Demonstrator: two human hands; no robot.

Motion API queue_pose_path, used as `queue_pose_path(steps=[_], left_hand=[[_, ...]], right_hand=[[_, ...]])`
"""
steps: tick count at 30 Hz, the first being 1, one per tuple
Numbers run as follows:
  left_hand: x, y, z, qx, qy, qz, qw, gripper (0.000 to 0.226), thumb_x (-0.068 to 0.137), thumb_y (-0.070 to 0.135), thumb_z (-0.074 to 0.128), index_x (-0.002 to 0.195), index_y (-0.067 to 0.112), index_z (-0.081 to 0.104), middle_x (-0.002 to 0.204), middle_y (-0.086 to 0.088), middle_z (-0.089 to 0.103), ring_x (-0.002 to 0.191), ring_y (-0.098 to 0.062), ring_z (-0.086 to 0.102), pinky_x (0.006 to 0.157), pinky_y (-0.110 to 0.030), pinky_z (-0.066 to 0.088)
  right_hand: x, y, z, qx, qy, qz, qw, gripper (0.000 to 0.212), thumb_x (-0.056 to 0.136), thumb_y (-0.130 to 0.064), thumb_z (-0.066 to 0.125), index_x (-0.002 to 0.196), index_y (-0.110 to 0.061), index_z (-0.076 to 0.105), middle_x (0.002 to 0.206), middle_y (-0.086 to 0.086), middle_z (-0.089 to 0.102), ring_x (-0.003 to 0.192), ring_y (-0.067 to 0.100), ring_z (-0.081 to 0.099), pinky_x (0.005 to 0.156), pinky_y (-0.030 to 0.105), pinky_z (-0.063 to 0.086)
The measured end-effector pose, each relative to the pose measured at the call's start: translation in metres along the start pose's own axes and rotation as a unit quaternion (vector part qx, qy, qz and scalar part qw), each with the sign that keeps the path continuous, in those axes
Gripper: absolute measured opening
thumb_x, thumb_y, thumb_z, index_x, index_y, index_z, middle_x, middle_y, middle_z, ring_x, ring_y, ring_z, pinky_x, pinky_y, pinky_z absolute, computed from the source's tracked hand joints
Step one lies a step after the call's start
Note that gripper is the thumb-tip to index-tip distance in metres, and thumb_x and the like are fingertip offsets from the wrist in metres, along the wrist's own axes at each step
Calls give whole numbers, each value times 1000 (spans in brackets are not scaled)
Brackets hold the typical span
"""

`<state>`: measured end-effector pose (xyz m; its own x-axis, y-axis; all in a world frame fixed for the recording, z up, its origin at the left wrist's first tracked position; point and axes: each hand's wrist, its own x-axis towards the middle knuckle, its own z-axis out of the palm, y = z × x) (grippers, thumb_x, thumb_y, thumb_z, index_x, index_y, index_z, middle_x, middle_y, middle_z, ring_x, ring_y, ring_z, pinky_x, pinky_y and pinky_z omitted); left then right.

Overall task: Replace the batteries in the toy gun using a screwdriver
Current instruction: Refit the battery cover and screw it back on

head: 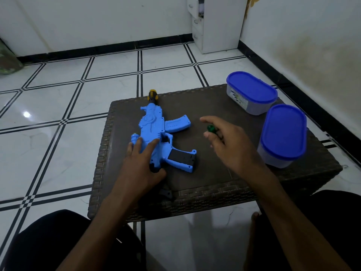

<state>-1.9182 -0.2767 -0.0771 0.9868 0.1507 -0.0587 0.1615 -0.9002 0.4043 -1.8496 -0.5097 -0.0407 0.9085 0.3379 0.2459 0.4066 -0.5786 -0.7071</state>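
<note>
Toy gun (154, 132): light rigid plastic; probably steadiest held by the body
Left hand (143, 159): fingers flat on gun
Right hand (228, 141): right of gun, loosely curled around green screwdriver (211, 128)

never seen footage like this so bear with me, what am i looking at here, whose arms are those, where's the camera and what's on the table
The single picture comes from a camera worn on a person's head, looking down, so the arms are that person's own. On a dark woven table lies a blue toy gun. The left hand rests on its rear, fingers fairly straight. The right hand hovers beside it, holding a small tool with a green handle, probably the screwdriver; most of it is hidden. Two tubs with blue lids stand at the right.
</note>
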Motion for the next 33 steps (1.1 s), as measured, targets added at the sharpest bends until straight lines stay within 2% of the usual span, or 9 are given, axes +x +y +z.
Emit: queue_pose_path(steps=[4, 8, 14, 17, 19, 24, 27, 30, 33], left_hand=[[17, -3, -5, 0, -29, 39, 999, 91, 67, 43, 67, 148, 37, 27, 160, -10, 14, 147, -32, 11, 114, -51, 27], [29, -1, -9, 4, -66, 71, 995, 90, 72, 27, 75, 147, 40, 26, 162, -8, 8, 149, -31, 2, 113, -48, 25], [41, 6, -16, -12, -131, 147, 980, 88, 71, 21, 73, 139, 52, 27, 162, -1, 5, 149, -18, 0, 116, -41, 24], [45, 10, -18, -18, -137, 173, 975, 82, 66, 34, 62, 138, 51, 27, 161, -8, 10, 149, -14, 4, 117, -41, 24], [44, 10, -15, -2, -129, 174, 976, 84, 65, 53, 54, 143, 47, 24, 162, -7, 8, 150, -16, 3, 119, -42, 19], [28, 22, -2, 40, -114, 114, 986, 118, 50, 98, 36, 150, 44, 6, 162, 3, -10, 148, -13, -11, 121, -46, -2], [21, 34, 2, 36, -114, 75, 990, 126, 45, 96, 43, 151, 42, 3, 161, 4, -14, 148, -17, -14, 121, -47, 7], [15, 44, 5, 64, -109, 58, 990, 116, 58, 84, 53, 152, 38, 2, 162, 2, -12, 148, -23, -13, 119, -45, 15], [9, 49, 7, 95, -81, 55, 991, 113, 61, 85, 51, 152, 37, 6, 162, 1, -6, 149, -26, -7, 114, -47, 26]], right_hand=[[-2, 1, -3, -27, -49, 37, 998, 38, 95, -18, 62, 130, -30, 59, 116, -2, 66, 100, 11, 62, 92, 34, 53], [-3, 6, -3, -65, -133, 76, 986, 28, 91, -24, 67, 118, -32, 67, 122, -7, 63, 95, 6, 55, 85, 26, 47], [-3, 9, 0, -89, -166, 70, 980, 42, 82, -30, 77, 122, -33, 64, 124, -8, 62, 98, 3, 48, 82, 22, 38], [-3, 10, 1, -87, -191, 48, 977, 50, 79, -33, 79, 126, -33, 62, 115, -11, 60, 99, 6, 52, 82, 22, 38], [-3, 10, 2, -84, -215, 36, 972, 54, 77, -35, 80, 128, -32, 61, 117, -11, 60, 102, 6, 53, 84, 23, 40], [-4, 12, 6, -135, -256, 15, 957, 55, 78, -30, 79, 130, -32, 60, 122, -6, 61, 114, 14, 55, 84, 22, 36], [-4, 10, 8, -153, -262, 9, 953, 52, 81, -29, 76, 131, -32, 60, 124, -4, 62, 116, 16, 56, 86, 24, 37], [-4, 8, 5, -156, -265, -5, 952, 51, 82, -27, 75, 131, -34, 60, 121, -4, 63, 114, 15, 56, 84, 24, 38], [-4, 5, 5, -155, -266, -20, 951, 50, 83, -24, 74, 130, -36, 61, 115, -5, 64, 110, 16, 57, 84, 27, 41]])
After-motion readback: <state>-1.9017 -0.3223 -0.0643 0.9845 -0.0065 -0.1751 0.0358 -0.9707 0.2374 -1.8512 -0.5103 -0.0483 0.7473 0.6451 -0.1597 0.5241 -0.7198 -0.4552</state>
